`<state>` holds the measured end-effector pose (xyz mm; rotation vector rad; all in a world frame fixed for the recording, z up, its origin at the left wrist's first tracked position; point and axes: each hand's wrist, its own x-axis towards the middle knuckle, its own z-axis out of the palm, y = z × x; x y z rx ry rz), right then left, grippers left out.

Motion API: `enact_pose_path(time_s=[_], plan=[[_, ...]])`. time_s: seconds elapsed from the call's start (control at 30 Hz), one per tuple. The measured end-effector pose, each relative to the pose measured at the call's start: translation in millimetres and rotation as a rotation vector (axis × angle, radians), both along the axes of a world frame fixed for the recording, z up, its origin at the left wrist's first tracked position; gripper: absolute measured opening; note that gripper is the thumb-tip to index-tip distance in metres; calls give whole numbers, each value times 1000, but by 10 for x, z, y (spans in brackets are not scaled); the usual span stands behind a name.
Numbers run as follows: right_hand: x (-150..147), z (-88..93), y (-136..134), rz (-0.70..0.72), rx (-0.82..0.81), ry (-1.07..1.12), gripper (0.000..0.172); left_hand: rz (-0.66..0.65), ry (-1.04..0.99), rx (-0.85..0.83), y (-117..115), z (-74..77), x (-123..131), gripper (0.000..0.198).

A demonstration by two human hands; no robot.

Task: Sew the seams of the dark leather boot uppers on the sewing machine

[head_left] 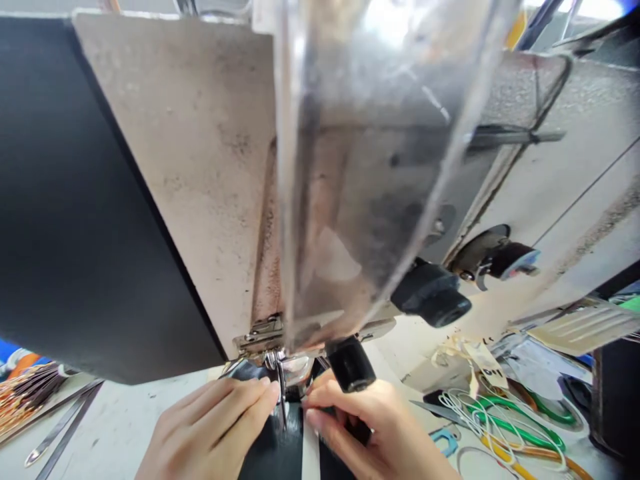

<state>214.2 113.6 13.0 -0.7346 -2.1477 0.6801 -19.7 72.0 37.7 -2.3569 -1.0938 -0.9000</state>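
Fingers (260, 395) of left hand (213, 427) lie outstretched on black strap (277, 448); right hand (373, 427) pinches it.

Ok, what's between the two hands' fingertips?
In the head view, the metal presser foot comes down between the left hand and right hand, onto the dark strip that both hands touch.

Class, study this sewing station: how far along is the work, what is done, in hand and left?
Done: the black strip lies fed under the presser foot of the sewing machine. In hand: the left hand and right hand pin it flat on either side of the foot. Left: no stitch line shows on the strip near the hands, so the sewing probably lies ahead.
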Motion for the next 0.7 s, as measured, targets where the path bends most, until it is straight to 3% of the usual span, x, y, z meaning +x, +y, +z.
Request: enact_pose_path(time_s=[0.17, 0.27, 0.4, 0.53, 0.7], plan=[[-238, 174, 61, 66, -267, 61, 30, 1, -8, -32, 63, 10, -58, 21], [-391, 140, 50, 97, -496, 252, 35, -9, -27, -56, 63, 45, -69, 17], [-487, 15, -19, 60, -734, 523, 25, -16, -30, -124, 68, 126, -43, 21], [-507, -52, -103, -104, -702, 576, 17, 7, -166, -170, 70, 101, -21, 21], [-493, -160, -143, -184, -536, 565, 16, 105, -243, -228, 41, -24, -13, 13]])
